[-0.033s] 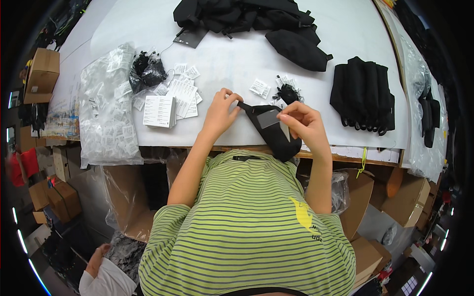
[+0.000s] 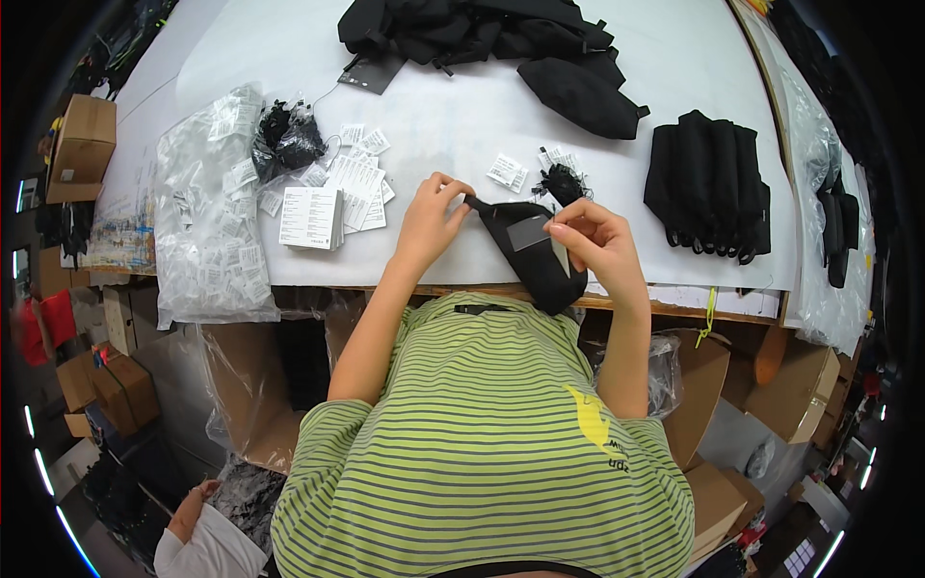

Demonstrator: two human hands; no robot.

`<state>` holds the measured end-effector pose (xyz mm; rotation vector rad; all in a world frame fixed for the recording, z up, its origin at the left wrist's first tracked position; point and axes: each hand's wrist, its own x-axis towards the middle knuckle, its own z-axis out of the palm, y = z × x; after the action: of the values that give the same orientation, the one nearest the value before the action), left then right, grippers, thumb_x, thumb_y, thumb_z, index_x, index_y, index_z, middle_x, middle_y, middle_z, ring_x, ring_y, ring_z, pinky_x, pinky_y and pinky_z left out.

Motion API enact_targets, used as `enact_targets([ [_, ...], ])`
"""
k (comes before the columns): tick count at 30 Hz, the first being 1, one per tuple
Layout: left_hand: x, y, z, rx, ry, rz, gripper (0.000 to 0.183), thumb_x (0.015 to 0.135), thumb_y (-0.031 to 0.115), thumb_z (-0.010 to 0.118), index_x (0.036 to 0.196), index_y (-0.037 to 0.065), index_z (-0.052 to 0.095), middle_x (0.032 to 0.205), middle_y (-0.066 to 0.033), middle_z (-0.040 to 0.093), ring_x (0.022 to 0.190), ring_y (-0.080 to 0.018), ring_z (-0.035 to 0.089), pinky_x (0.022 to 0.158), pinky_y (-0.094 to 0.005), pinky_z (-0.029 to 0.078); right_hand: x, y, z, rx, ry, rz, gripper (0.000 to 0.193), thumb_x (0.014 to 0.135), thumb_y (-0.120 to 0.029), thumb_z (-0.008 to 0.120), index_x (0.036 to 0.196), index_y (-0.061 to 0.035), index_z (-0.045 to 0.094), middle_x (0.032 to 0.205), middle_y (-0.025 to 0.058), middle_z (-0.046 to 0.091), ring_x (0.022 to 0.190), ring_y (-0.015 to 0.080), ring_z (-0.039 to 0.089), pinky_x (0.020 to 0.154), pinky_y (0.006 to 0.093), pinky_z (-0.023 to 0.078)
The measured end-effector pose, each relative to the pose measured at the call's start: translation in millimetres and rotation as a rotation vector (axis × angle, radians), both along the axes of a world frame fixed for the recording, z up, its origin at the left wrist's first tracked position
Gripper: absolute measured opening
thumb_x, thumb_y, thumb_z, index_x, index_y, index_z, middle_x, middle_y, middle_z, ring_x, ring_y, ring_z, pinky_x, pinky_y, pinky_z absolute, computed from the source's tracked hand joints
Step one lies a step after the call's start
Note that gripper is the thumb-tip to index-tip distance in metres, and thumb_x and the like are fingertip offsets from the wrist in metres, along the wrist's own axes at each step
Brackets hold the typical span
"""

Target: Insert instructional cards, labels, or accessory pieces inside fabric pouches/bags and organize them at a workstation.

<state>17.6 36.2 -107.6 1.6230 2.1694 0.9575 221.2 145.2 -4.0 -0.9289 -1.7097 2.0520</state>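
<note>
A small black fabric pouch (image 2: 541, 267) lies slanted over the table's near edge, its lower end close to my shirt. My left hand (image 2: 436, 214) is closed on the pouch's upper left end, thumb and fingers pinching it. Between the thumb and fingertips of my right hand (image 2: 599, 243) is the right edge of a dark grey hang tag (image 2: 526, 233), which lies over the pouch. Just beyond, a bunch of black tag strings (image 2: 562, 183) rests beside white printed labels (image 2: 507, 172).
Black pouches are heaped at the table's (image 2: 443, 125) far side; a row of folded black pouches (image 2: 708, 188) stands right. Left are a stack of white cards (image 2: 309, 218), a clear bag of labels (image 2: 214, 212) and bundled black strings (image 2: 289, 135). Cardboard boxes (image 2: 246, 385) sit below.
My right hand and the hang tag have shifted very slightly to the right. The left hand still pinches the pouch's end, moved barely at all.
</note>
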Motion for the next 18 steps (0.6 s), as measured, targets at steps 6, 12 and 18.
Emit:
enact_targets([
  [6, 14.6, 2.0, 59.3, 0.422, -0.323, -0.047, 0.031, 0.073, -0.009, 0.062, 0.098, 0.009, 0.068, 0.082, -0.0060, 0.061, 0.071, -0.0196, 0.060, 0.063, -0.0270, 0.048, -4.4, -11.1, 13.6, 0.362, -0.147, -0.134, 0.008, 0.081, -0.012, 0.069, 0.082, -0.0044, 0.066, 0.054, -0.0072, 0.046, 0.049, 0.0004, 0.031, 0.044, 0.0201, 0.022],
  [12, 22.2, -12.7, 106.1, 0.520, -0.303, 0.060, 0.022, 0.065, -0.003, 0.074, 0.086, 0.003, 0.068, 0.065, -0.0044, 0.056, 0.056, -0.0128, 0.053, 0.050, -0.0237, 0.041, -17.8, -27.0, 57.3, 0.573, -0.152, -0.130, 0.005, 0.078, -0.007, 0.070, 0.082, -0.0039, 0.068, 0.049, -0.0057, 0.038, 0.047, 0.0005, 0.029, 0.043, 0.0210, 0.018],
  [18, 31.5, -20.3, 131.9, 0.269, -0.491, 0.137, 0.009, 0.069, 0.001, 0.074, 0.075, 0.002, 0.067, 0.062, -0.0007, 0.054, 0.053, -0.0063, 0.045, 0.049, -0.0210, 0.035, -30.6, -36.5, 56.8, 0.747, -0.124, -0.070, 0.011, 0.076, -0.005, 0.071, 0.086, -0.0022, 0.069, 0.053, -0.0025, 0.047, 0.047, 0.0025, 0.034, 0.042, 0.0204, 0.023],
])
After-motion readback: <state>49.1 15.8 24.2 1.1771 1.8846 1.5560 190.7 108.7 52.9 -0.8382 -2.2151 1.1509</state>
